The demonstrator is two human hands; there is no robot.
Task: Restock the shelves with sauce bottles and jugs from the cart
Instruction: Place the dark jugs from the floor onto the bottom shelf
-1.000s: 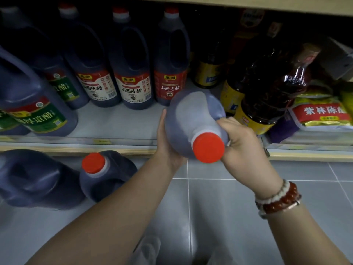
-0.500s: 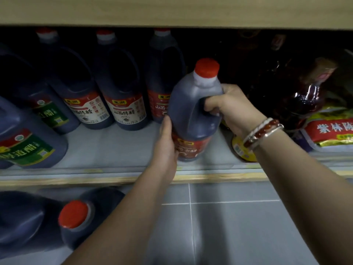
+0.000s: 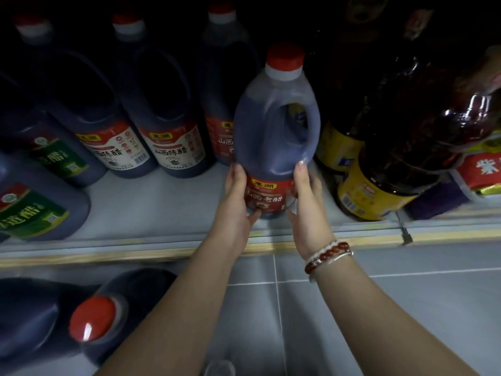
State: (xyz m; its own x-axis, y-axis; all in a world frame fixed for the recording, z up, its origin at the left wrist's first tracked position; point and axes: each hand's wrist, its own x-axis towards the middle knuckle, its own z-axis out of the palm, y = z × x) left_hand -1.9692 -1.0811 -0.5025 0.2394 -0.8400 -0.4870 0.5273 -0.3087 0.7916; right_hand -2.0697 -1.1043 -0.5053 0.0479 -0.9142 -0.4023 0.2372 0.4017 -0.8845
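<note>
Pale shelf (image 3: 162,210) with a light wooden front edge, dim toward the back; grey tiled floor (image 3: 406,308) below it.

Far left on the shelf: two green-label jugs (image 3: 35,210), one behind the other. Next, two white-label jugs (image 3: 168,137) side by side in the back row, then one red-label jug (image 3: 221,123) behind the held one. Lower left, off the shelf: two dark jugs lying tilted, the nearer with a red cap (image 3: 93,318) facing the camera.

Centre: the jug (image 3: 273,131) stands upright on the shelf near the front edge, red cap up, handle to the right, red label facing out. Left hand (image 3: 234,204) is pressed flat to its lower left side, right hand (image 3: 305,202) to its lower right, both clasping the base. Beaded bracelets (image 3: 326,255) sit on the right wrist.

Right of it: two amber bottles with yellow labels (image 3: 379,185) leaning, just beside the jug. Far right: a red and yellow packet (image 3: 484,172), partly cut off.
</note>
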